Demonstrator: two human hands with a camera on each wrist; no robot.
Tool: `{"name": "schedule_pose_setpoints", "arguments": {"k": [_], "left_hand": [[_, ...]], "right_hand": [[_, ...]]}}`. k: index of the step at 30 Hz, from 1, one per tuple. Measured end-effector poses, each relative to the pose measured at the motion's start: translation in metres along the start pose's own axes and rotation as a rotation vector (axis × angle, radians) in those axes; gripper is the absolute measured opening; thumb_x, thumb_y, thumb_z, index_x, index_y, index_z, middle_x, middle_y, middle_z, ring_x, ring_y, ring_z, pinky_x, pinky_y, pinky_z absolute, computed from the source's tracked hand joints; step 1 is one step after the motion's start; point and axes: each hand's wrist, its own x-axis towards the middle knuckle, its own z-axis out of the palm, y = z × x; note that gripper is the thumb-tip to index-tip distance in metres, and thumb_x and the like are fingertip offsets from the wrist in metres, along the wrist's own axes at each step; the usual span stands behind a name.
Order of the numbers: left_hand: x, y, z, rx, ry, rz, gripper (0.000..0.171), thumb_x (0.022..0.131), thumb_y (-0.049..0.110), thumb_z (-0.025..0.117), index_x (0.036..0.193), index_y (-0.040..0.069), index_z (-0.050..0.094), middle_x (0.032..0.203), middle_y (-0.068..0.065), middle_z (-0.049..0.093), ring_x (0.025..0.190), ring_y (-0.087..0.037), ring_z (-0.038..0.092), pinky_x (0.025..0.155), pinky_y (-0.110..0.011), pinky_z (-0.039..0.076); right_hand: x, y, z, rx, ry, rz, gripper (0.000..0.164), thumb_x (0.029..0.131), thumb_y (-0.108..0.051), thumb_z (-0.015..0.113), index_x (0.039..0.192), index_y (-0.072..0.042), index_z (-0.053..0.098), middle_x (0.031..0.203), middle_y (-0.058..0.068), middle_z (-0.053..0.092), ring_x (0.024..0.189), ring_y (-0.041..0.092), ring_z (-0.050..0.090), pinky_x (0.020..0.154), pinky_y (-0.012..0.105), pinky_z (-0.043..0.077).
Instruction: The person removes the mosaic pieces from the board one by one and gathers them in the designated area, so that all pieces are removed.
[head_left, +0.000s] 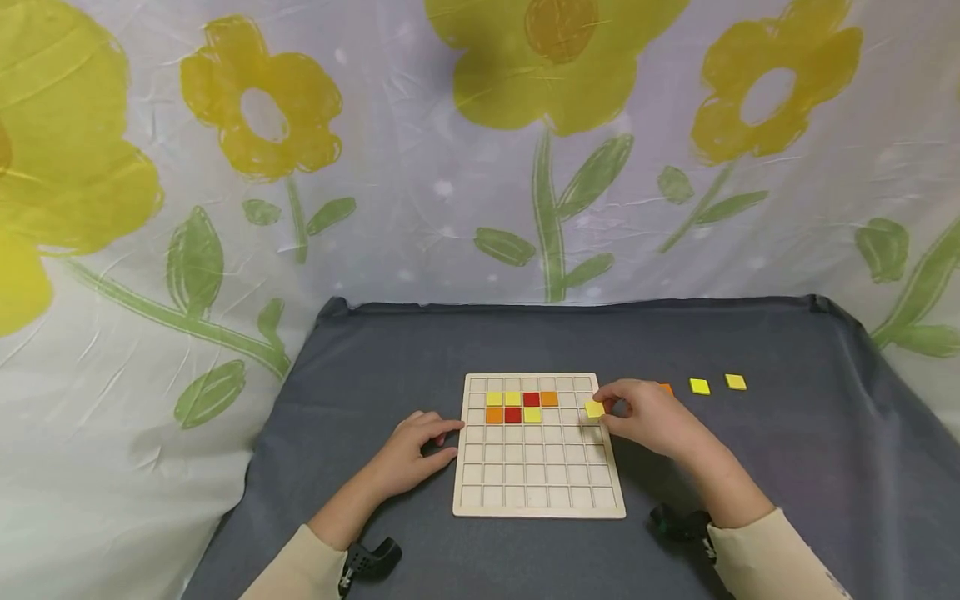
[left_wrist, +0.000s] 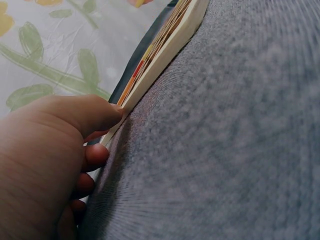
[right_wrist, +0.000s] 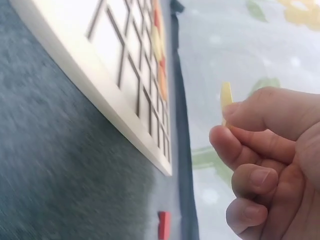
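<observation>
A square wooden grid board lies on the dark cloth, bearing yellow, red and orange square tiles in two rows near its far left. At the board's left edge my left hand rests with its fingertips and thumb against the side. My right hand pinches a yellow square tile between thumb and index finger, over the board's right edge. In the right wrist view this tile stands on edge in the pinch, the other fingers curled below.
Two yellow tiles, one nearer and one farther right, lie on the cloth beyond my right hand. An orange tile is partly hidden behind that hand. A flower-patterned curtain hangs behind the table.
</observation>
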Motion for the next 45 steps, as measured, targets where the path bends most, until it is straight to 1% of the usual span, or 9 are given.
{"name": "schedule_pose_setpoints", "arguments": {"k": [4, 11, 15, 19, 25, 29, 33, 37, 45], "left_hand": [[0.001, 0.001, -0.001, -0.003, -0.013, -0.013, 0.034, 0.094, 0.021, 0.077, 0.128, 0.017, 0.073, 0.084, 0.009, 0.050, 0.078, -0.011, 0.040, 0.073, -0.030, 0.032], [0.001, 0.002, -0.002, 0.000, -0.005, 0.002, 0.035, 0.094, 0.020, 0.077, 0.128, 0.015, 0.072, 0.083, 0.009, 0.050, 0.077, -0.011, 0.040, 0.073, -0.031, 0.033], [0.001, 0.002, -0.002, 0.004, -0.002, -0.002, 0.035, 0.093, 0.020, 0.078, 0.128, 0.015, 0.072, 0.083, 0.010, 0.049, 0.077, -0.011, 0.040, 0.072, -0.031, 0.033], [0.000, 0.001, -0.001, 0.011, 0.002, 0.002, 0.035, 0.093, 0.020, 0.078, 0.127, 0.015, 0.073, 0.083, 0.010, 0.049, 0.077, -0.011, 0.040, 0.072, -0.030, 0.033], [0.000, 0.001, -0.001, 0.007, 0.006, 0.005, 0.035, 0.093, 0.019, 0.078, 0.127, 0.015, 0.073, 0.083, 0.010, 0.049, 0.077, -0.010, 0.039, 0.073, -0.031, 0.032], [0.000, 0.001, -0.001, 0.010, 0.004, -0.001, 0.035, 0.093, 0.020, 0.078, 0.127, 0.015, 0.073, 0.083, 0.009, 0.049, 0.077, -0.010, 0.039, 0.073, -0.031, 0.032], [0.000, 0.001, -0.001, 0.006, -0.012, -0.019, 0.035, 0.094, 0.021, 0.077, 0.128, 0.017, 0.072, 0.084, 0.010, 0.049, 0.078, -0.011, 0.039, 0.074, -0.032, 0.032], [0.000, 0.000, -0.001, 0.003, -0.006, -0.009, 0.035, 0.094, 0.021, 0.077, 0.128, 0.016, 0.072, 0.083, 0.009, 0.049, 0.077, -0.011, 0.039, 0.073, -0.032, 0.031], [0.000, 0.000, -0.001, 0.012, -0.008, -0.011, 0.035, 0.094, 0.020, 0.077, 0.128, 0.016, 0.072, 0.083, 0.009, 0.049, 0.078, -0.013, 0.041, 0.073, -0.032, 0.032]], "right_hand": [[-0.003, 0.002, -0.008, -0.006, 0.015, -0.002, 0.025, 0.093, -0.009, 0.073, 0.118, -0.005, 0.073, 0.097, -0.001, 0.066, 0.056, 0.013, 0.043, 0.056, 0.030, 0.043], [-0.007, 0.005, -0.022, 0.000, 0.034, 0.001, 0.025, 0.093, -0.009, 0.072, 0.118, -0.007, 0.074, 0.102, 0.001, 0.068, 0.061, 0.015, 0.046, 0.059, 0.031, 0.044], [-0.011, 0.010, -0.030, 0.018, 0.050, 0.024, 0.026, 0.093, -0.008, 0.073, 0.119, -0.007, 0.073, 0.100, 0.002, 0.067, 0.059, 0.016, 0.045, 0.058, 0.031, 0.044], [-0.014, 0.017, -0.037, 0.028, 0.066, 0.044, 0.026, 0.093, -0.010, 0.074, 0.119, -0.007, 0.072, 0.097, 0.000, 0.064, 0.063, 0.017, 0.045, 0.057, 0.032, 0.042], [-0.015, 0.030, -0.042, 0.037, 0.074, 0.071, 0.024, 0.091, -0.009, 0.075, 0.114, -0.005, 0.073, 0.093, 0.002, 0.062, 0.067, 0.019, 0.049, 0.058, 0.031, 0.043], [-0.014, 0.038, -0.042, 0.048, 0.025, 0.084, 0.024, 0.090, -0.010, 0.076, 0.113, -0.003, 0.073, 0.091, 0.002, 0.060, 0.066, 0.018, 0.049, 0.058, 0.031, 0.044], [-0.013, 0.043, -0.040, 0.078, -0.053, 0.078, 0.024, 0.090, -0.009, 0.077, 0.112, -0.001, 0.073, 0.080, 0.001, 0.054, 0.063, 0.015, 0.045, 0.059, 0.031, 0.040], [-0.012, 0.047, -0.037, 0.089, -0.115, 0.083, 0.022, 0.089, -0.008, 0.078, 0.109, 0.000, 0.073, 0.072, -0.001, 0.046, 0.062, 0.014, 0.041, 0.062, 0.031, 0.037], [-0.011, 0.057, -0.030, 0.074, -0.171, 0.132, 0.023, 0.088, -0.008, 0.079, 0.109, 0.000, 0.074, 0.071, 0.000, 0.042, 0.064, 0.016, 0.040, 0.063, 0.033, 0.036]]}}
